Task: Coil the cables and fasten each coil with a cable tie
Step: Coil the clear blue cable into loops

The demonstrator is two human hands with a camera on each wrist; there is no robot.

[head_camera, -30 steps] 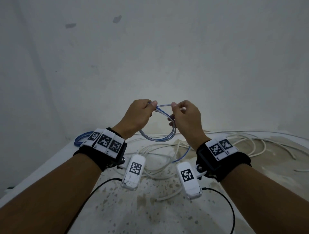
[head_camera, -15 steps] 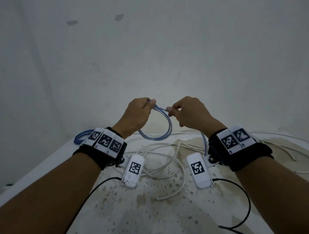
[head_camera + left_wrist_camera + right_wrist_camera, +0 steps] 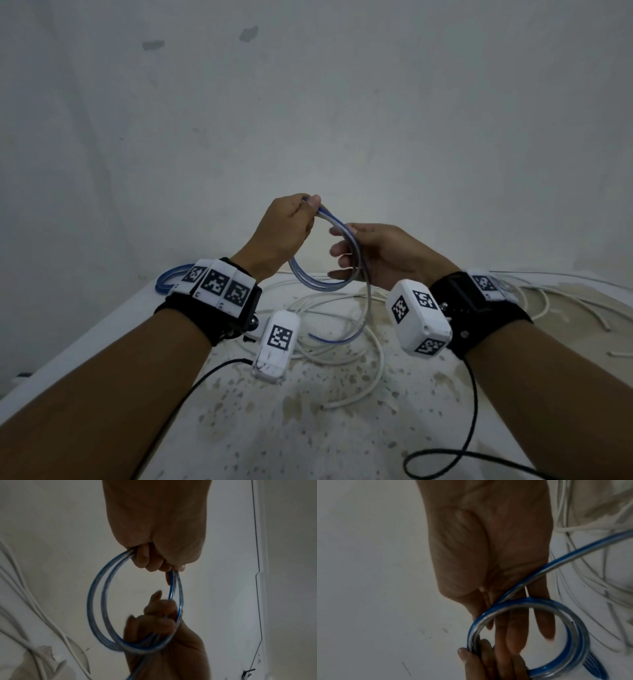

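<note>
Loose white cables (image 3: 346, 308) clutter the table (image 3: 308, 438) beneath; the wall (image 3: 342, 120) seemingly stands close behind.

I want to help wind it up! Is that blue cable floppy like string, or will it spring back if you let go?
Probably springy: the blue cable keeps round, even loops below the left hand instead of sagging. It likely uncoils if released, since that hand pinches the turns together. It looks light; the right hand steadies it with straight fingers.
</note>
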